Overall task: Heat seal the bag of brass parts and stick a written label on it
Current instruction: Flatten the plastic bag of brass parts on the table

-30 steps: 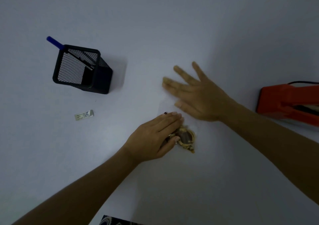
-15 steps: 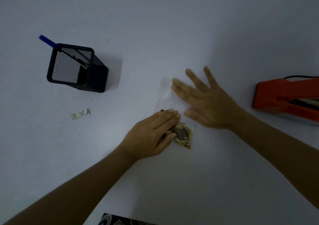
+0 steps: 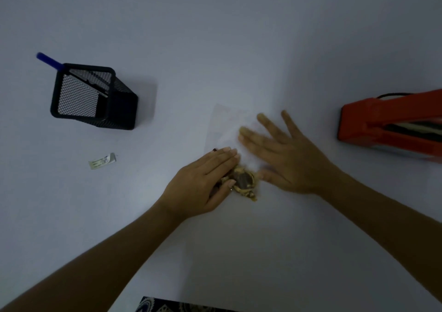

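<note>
A clear bag (image 3: 226,122) was seen lying flat on the white desk (image 3: 239,36), roughly at its middle, with its empty upper part stretching toward the far edge. The brass parts (image 3: 244,183) were bunched in the bag's near end. The left hand (image 3: 203,182) was laid palm down over the left side of that bunch, its fingers (image 3: 224,155) held together and curled lightly on the parts, the thumb pressed against them; a firm grip could not be made out. The right hand (image 3: 284,154) was spread flat, palm down, on the clear plastic just beside the parts on their right, with its fingers (image 3: 253,136) splayed open and nothing gripped. Its outline was blurred.

A small label (image 3: 102,161) was seen lying on the desk toward the left edge, well apart from the bag; its print was too small to be read. Beyond it, toward the far left corner, a black mesh pen holder (image 3: 93,96) was stood, with a blue pen (image 3: 49,61) sticking out of its far corner and a thin metal strip leaning inside. At the right edge an orange-red heat sealer (image 3: 382,125) was placed, partly cut off by the frame, with a black cable (image 3: 392,95) behind it. A patterned dark fabric (image 3: 177,306) was visible at the near edge.
</note>
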The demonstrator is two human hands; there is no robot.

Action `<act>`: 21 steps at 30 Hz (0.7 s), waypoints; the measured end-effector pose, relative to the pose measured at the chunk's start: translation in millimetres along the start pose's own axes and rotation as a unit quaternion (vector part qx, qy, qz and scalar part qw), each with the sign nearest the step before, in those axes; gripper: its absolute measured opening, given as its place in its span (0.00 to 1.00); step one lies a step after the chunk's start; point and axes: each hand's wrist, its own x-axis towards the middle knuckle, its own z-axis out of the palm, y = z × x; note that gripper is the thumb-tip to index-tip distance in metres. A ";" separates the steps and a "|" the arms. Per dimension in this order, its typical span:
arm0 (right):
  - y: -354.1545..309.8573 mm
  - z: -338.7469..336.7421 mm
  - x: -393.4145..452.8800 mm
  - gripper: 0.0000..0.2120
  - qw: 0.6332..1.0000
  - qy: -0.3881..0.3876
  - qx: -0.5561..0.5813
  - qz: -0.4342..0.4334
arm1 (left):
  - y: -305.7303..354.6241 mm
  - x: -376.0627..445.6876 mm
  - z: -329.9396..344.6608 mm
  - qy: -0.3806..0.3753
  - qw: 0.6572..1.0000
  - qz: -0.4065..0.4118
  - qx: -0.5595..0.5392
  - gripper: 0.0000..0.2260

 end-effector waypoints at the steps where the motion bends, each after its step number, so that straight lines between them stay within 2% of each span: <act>1: -1.9 3.3 -4.4 0.34 1.000 -0.007 0.004 -0.002 | -0.1 0.4 -0.3 -0.001 1.000 -0.001 0.000 0.19; 3: 1.9 6.3 -8.1 0.32 0.999 -0.011 0.009 0.039 | -0.3 1.9 -0.2 -0.006 1.000 -0.005 -0.001 0.19; 5: 1.9 4.4 -6.0 0.32 0.991 0.005 0.043 0.130 | -0.3 3.2 0.5 -0.007 1.000 -0.007 0.000 0.20; 7: -9.2 0.6 -4.9 0.32 0.959 0.065 0.127 0.245 | -0.2 2.5 1.3 -0.006 1.000 -0.008 -0.001 0.20; 10: -42.1 -9.2 -2.9 0.25 0.848 0.178 0.265 0.424 | 0.4 -0.1 0.7 0.000 1.000 -0.008 0.002 0.20; 13: -73.3 -24.5 9.4 0.17 0.742 0.189 0.364 0.531 | 1.1 0.3 -0.6 -0.003 1.000 -0.012 -0.003 0.20; 15: -84.6 -27.1 19.4 0.15 0.680 0.181 0.429 0.566 | 0.8 1.2 -1.2 -0.008 1.000 -0.014 -0.009 0.20; 18: -87.3 -23.0 27.2 0.15 0.599 0.208 0.493 0.596 | -0.6 0.4 -1.4 -0.004 1.000 -0.001 -0.020 0.20; 21: -83.6 -19.6 29.1 0.06 0.519 0.224 0.585 0.581 | -1.9 -1.6 -2.4 0.015 0.999 0.009 -0.034 0.20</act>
